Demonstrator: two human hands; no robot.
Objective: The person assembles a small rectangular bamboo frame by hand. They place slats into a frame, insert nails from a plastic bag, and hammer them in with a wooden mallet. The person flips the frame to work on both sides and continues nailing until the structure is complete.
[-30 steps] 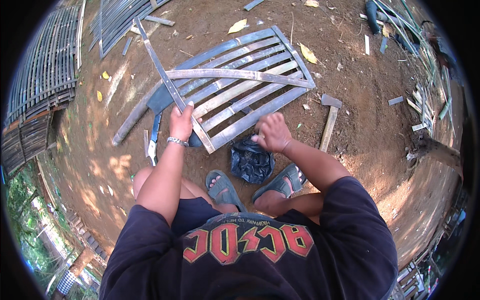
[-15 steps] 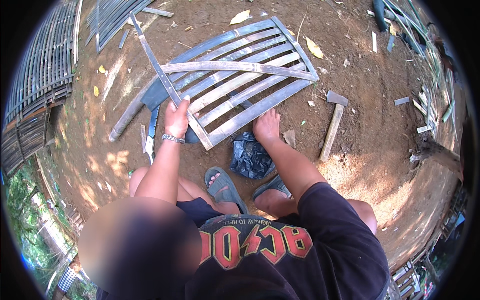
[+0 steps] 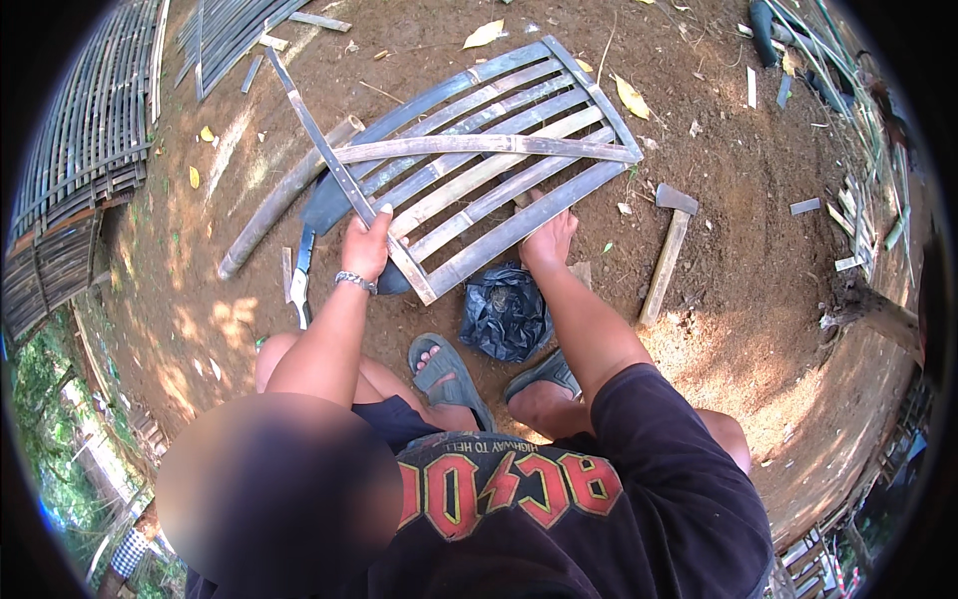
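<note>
A bamboo slat panel (image 3: 464, 215) is tilted above the ground in front of me. My left hand (image 3: 367, 246) is closed around the long strip (image 3: 317, 136) on its left side. At the panel's near edge, my right hand (image 3: 549, 243) reaches partly beneath the lowest slat, its fingers curled. Through the gap beside it shows a brown piece, perhaps a handle, with something dark beyond; its kind is unclear. A curved bamboo strip (image 3: 479, 146) crosses the slats. Below the panel's left side lies a saw (image 3: 302, 268) with a pale handle, its upper part hidden.
A hatchet (image 3: 667, 250) lies to the right. Between my feet and the panel is a crumpled black plastic bag (image 3: 504, 311). A bamboo pole (image 3: 264, 225) lies at left, and stacked slatted panels (image 3: 85, 125) stand at far left. Bamboo offcuts (image 3: 858, 220) are piled at far right.
The panel's left side has shifted slightly right and down with my left hand. My right hand has moved right and up, partly under the lowest slat. More of the pole now shows.
</note>
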